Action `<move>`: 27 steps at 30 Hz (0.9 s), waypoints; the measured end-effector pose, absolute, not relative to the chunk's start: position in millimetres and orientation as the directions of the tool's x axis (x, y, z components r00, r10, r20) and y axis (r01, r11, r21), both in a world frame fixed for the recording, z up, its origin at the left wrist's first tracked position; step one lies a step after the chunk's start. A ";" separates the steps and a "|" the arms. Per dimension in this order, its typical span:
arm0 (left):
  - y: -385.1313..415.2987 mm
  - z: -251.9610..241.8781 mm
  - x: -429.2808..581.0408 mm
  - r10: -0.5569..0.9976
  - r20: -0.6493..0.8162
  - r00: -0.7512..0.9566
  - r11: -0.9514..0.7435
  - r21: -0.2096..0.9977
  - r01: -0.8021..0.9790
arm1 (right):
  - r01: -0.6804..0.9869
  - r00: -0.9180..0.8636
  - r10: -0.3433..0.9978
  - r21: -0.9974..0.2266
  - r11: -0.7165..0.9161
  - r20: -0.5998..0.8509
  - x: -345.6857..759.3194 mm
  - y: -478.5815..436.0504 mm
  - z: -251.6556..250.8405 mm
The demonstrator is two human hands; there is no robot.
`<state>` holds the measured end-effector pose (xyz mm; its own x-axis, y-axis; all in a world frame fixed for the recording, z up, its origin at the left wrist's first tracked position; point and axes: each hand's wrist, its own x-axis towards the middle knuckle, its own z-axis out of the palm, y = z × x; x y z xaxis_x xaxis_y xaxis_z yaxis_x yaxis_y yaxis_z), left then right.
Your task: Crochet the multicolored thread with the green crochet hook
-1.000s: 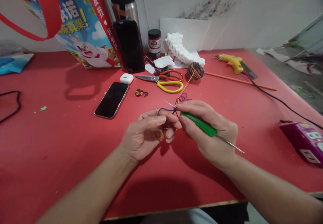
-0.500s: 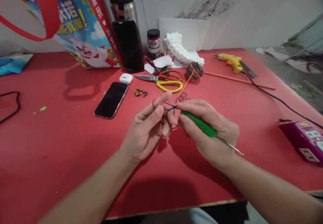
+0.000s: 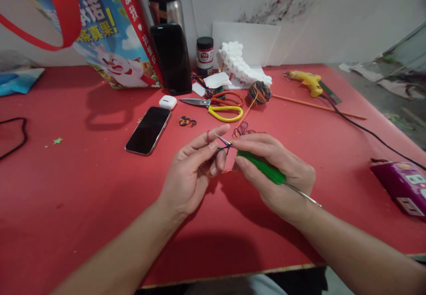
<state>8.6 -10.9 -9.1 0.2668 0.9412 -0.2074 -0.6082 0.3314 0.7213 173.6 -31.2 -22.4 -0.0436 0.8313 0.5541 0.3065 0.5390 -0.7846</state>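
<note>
"Both hands off the table?"

"Yes, both are raised a little above the red tabletop (image 3: 83,188). They meet over its middle, closer to the front edge than the back. My forearms come in from the two front corners and angle toward each other."

"What's the left doing?"

"My left hand (image 3: 195,173) has its palm turned inward and the index finger stretched out to the right. A turn of the multicoloured yarn strand (image 3: 223,147) is looped round that finger. The thumb and the other fingers curl in under it, closed on the strand as far as I can tell."

"And the right?"

"My right hand (image 3: 279,175) is wrapped shut round the green-handled steel crochet hook (image 3: 262,169), with thumb and forefinger pinching the front of the handle. The bare metal tail pokes out past my wrist toward the right edge. The tip points up and to the left, and it sits in the yarn just beside my left index finger."

"Where does the yarn come from?"

"It runs back to the small multicoloured yarn ball (image 3: 258,92) near the back edge. The ball is just beside the scissors with yellow and orange handles (image 3: 219,108). The black smartphone (image 3: 148,130) lies flat to the left of my left hand, well apart."
</note>
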 end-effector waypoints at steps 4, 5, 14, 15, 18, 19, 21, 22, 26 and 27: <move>-10.3 -8.5 7.0 0.943 -0.175 0.283 0.317 0.733 -0.602 | 0.284 -0.060 0.832 -0.790 0.543 0.551 175.6 -31.6 -22.6; -10.4 -9.1 6.9 0.945 -0.169 0.281 0.310 0.737 -0.600 | 0.284 -0.054 0.833 -0.792 0.541 0.550 176.0 -31.9 -22.6; -10.2 -10.9 5.1 0.911 -0.152 0.383 0.362 0.741 -0.566 | 0.242 -0.081 0.816 -0.783 0.573 0.572 175.5 -31.9 -18.4; -10.1 -10.1 5.0 0.912 -0.146 0.384 0.358 0.739 -0.570 | 0.236 -0.084 0.816 -0.784 0.574 0.572 175.4 -31.6 -18.2; -9.5 -8.5 4.8 0.915 -0.135 0.380 0.348 0.741 -0.574 | 0.241 -0.086 0.825 -0.791 0.562 0.559 175.9 -31.4 -18.0; -9.4 -8.5 4.8 0.914 -0.134 0.382 0.347 0.746 -0.568 | 0.248 -0.085 0.827 -0.792 0.557 0.555 176.3 -31.5 -18.1; -9.2 -9.3 4.9 0.911 -0.138 0.388 0.349 0.759 -0.549 | 0.257 -0.083 0.826 -0.788 0.559 0.558 177.0 -31.8 -18.2; -9.2 -9.9 5.1 0.910 -0.138 0.391 0.350 0.762 -0.545 | 0.257 -0.085 0.823 -0.786 0.563 0.562 177.2 -31.9 -18.3; -9.6 -10.6 5.9 0.903 -0.145 0.405 0.369 0.744 -0.557 | 0.249 -0.082 0.821 -0.786 0.566 0.565 177.1 -32.2 -18.5; -9.6 -10.1 6.0 0.902 -0.148 0.405 0.373 0.739 -0.561 | 0.251 -0.079 0.822 -0.787 0.564 0.564 176.9 -32.3 -18.5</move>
<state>6.0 -9.6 -10.1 0.4049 0.9023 -0.1477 -0.5607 0.3726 0.7395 176.9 -32.3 -18.5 -0.0793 0.8223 0.5635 0.2508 0.5636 -0.7871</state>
